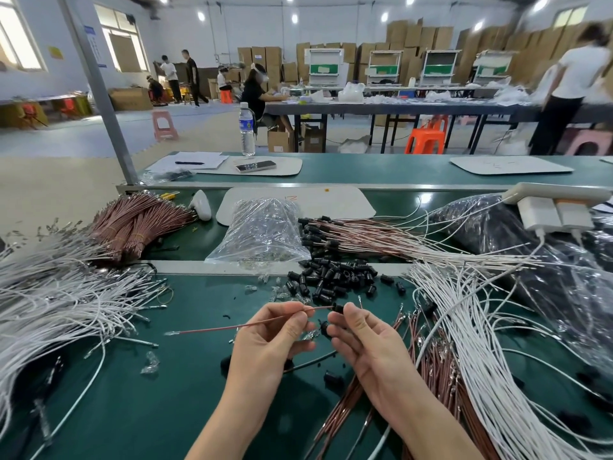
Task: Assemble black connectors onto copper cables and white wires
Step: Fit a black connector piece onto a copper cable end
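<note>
My left hand (268,340) pinches a thin copper cable (232,327) between thumb and forefinger; the cable runs left to a metal terminal. Its right end meets a black connector (337,308) pinched at the fingertips of my right hand (368,340). A second black connector (324,328) sits lower in my right hand's fingers. Loose black connectors (335,280) lie piled just beyond my hands. White wires (481,327) fan out on the right, more white wires (59,303) on the left. Copper cables (428,363) lie under my right wrist.
A clear bag of small parts (265,227) and finished cables with connectors (365,237) lie behind the pile. Bundled copper cables (139,224) sit far left, a dark plastic bag (547,260) far right. Green work mat (149,393) lies under my hands. People work at distant tables.
</note>
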A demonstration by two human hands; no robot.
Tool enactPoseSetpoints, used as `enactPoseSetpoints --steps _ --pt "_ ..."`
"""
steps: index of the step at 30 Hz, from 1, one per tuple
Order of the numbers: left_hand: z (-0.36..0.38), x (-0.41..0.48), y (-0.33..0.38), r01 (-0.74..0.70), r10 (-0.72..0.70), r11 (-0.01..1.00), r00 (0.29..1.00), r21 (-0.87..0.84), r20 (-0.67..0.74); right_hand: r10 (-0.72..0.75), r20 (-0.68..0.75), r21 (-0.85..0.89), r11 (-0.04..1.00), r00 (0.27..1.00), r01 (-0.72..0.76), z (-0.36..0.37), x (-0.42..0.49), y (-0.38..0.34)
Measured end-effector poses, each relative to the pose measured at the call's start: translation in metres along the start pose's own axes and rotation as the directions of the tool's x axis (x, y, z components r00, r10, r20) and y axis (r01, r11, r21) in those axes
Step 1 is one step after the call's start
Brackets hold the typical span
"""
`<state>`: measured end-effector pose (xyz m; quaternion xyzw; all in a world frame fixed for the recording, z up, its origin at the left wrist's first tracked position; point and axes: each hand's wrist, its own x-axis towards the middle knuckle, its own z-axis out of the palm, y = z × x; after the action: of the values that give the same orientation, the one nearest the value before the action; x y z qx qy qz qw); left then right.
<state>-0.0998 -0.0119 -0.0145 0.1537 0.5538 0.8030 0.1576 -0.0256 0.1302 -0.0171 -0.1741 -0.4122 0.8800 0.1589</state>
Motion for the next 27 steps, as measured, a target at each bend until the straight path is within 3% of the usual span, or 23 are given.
enactPoseSetpoints --steps 10,16,18,21,27 --pt "0.006 -0.005 -0.002 -0.026 0.018 0.991 0.998 0.134 0.064 -0.073 0.086 -0.15 0.985 0.994 0.085 0.007 -0.005 0.003" --pt "-0.001 0.0 0.003 0.026 -0.039 0.992 0.994 -0.126 -0.099 -0.123 -0.027 -0.023 0.992 0.992 0.122 0.002 -0.002 -0.007" --pt "0.001 -0.001 0.003 0.037 -0.046 0.993 0.996 -0.109 -0.078 -0.108 0.012 -0.046 0.993 0.994 0.108 0.004 -0.003 -0.006" --pt "0.012 -0.009 0.0 0.047 -0.047 0.999 0.997 -0.005 0.068 -0.105 0.073 -0.146 0.983 0.992 0.115 0.008 -0.007 0.001" --pt "0.0 -0.005 0.003 0.072 -0.087 0.983 0.993 -0.17 -0.084 -0.172 -0.02 -0.092 0.981 0.985 0.169 0.003 -0.007 -0.01"
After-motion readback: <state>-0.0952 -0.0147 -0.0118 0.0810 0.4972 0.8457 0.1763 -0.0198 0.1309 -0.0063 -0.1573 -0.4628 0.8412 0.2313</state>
